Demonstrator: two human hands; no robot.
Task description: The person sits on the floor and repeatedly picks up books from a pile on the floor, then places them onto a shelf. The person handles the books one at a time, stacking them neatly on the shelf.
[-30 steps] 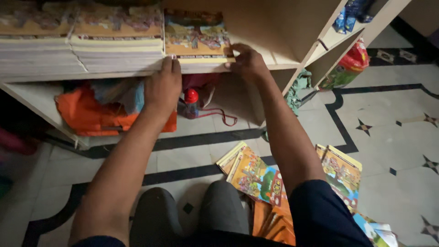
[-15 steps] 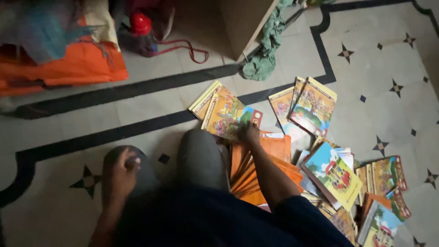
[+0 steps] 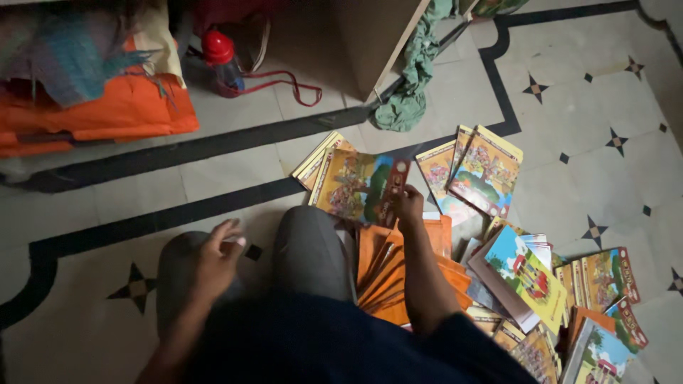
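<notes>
While the right hand (image 3: 409, 203) pinches the picture book (image 3: 359, 186) by its edge, tilting it off the floor pile, the left hand (image 3: 217, 257) rests loosely spread on the knee (image 3: 186, 256). More books (image 3: 530, 270) lie scattered on the tiled floor (image 3: 583, 171) alongside.

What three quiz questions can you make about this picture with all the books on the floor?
1. True or false: the right hand holds a picture book.
2. Where is the left hand? A) on a knee B) on the red-capped bottle C) on the green cloth
3. What colour is the bag near the bottle?

Key
1. True: it grips the book's edge above the stack of orange books.
2. A: it is by the left knee, fingers spread.
3. Orange.
</notes>
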